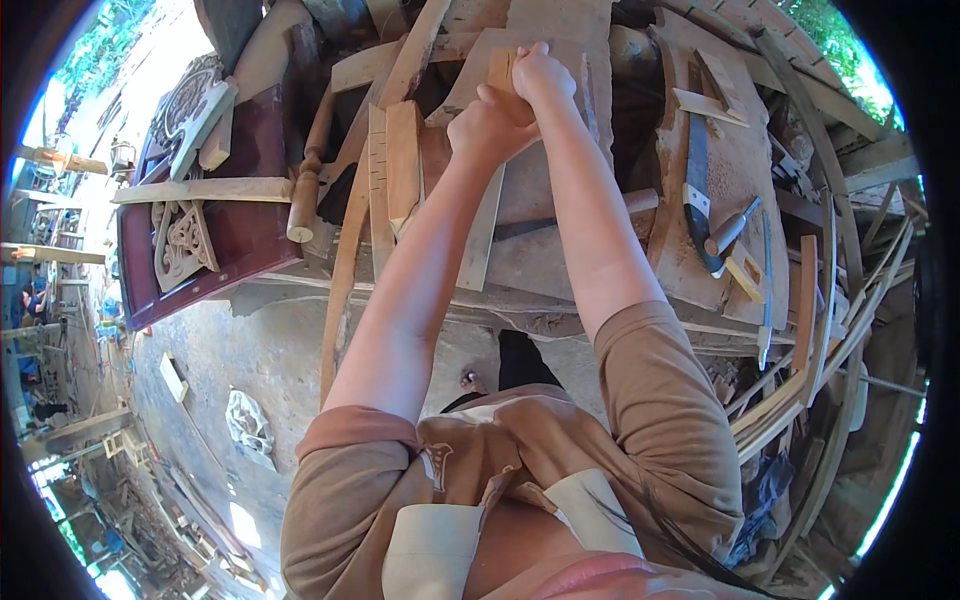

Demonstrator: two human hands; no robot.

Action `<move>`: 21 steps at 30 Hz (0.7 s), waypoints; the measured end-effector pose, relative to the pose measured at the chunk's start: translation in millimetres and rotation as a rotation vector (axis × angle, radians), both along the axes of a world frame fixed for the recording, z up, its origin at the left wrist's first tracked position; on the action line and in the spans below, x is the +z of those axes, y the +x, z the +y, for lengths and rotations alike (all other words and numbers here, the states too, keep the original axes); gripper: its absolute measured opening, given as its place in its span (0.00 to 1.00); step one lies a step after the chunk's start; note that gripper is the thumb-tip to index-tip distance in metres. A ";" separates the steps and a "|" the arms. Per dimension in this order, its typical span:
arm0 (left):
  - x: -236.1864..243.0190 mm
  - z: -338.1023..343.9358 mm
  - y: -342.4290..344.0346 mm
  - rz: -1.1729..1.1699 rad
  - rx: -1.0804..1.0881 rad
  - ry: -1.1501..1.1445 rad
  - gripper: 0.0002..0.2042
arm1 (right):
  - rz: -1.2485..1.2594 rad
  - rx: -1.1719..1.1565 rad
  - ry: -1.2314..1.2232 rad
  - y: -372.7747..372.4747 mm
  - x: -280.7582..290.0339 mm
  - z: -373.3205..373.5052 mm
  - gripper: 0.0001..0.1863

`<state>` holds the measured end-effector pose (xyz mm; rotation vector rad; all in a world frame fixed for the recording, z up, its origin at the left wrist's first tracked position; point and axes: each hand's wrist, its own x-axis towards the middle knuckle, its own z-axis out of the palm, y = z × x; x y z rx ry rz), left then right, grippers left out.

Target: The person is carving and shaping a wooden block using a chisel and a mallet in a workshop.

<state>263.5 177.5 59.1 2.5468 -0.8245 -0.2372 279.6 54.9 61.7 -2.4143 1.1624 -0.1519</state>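
Both my hands are at the far side of the wooden workbench, closed round a tan wooden block [502, 66]. My left hand [488, 128] grips its lower part; my right hand [542, 82] is higher, on its right side. The block is over a broad, worn board [560, 50]. Left of my forearms lie a notched strip [378, 170] and an upright-looking pale wood piece [402, 160]. A long tool with a wooden handle [630, 201] passes beneath my right forearm, partly hidden. My fingertips are partly out of sight.
At left are a maroon panel [250, 245], carved pieces [182, 240] and a turned spindle [312, 170]. At right lie a large blade [696, 150], a wooden-handled tool [725, 230] and long loose strips [805, 300]. A white crumpled item [247, 425] is on the concrete floor [195, 380].
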 end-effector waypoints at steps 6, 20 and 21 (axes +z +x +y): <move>1.4 -9.5 21.2 -0.004 0.014 0.000 0.43 | 0.061 0.005 -0.063 24.7 2.9 -9.5 0.22; -6.2 -77.4 116.0 -0.104 0.113 0.068 0.44 | -0.102 0.012 -0.106 129.9 -2.8 -72.5 0.22; -10.7 -77.0 117.5 -0.173 0.113 0.033 0.45 | -0.105 0.013 -0.099 129.5 -3.3 -72.3 0.22</move>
